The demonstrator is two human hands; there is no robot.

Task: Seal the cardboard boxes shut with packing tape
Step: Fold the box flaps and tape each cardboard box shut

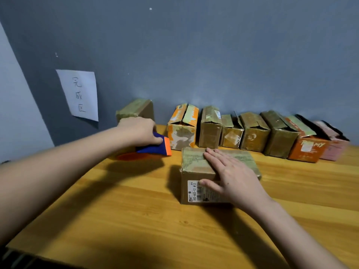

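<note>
Progress looks early to middling. One brown cardboard box with a printed shipping label [217, 177] lies on the yellow wooden table [136, 220], flaps down, glossy tape across its top; it appears sealed, though the far edge is hard to judge. The right hand [231, 177] rests on it with fingers straight and spread, thumb against the labelled side, pressing rather than gripping. The left hand [138, 130] curls its fingers round a blue and orange tape dispenser [155, 147], held low over the table to the left of that box. Behind it, one closed brown taped box [136, 109] stands near the white paper sign [78, 95] on the grey wall. To the right, a row of boxes along the wall [254, 133] shows several flaps lifted, so most of the sealing seems left to do.
</note>
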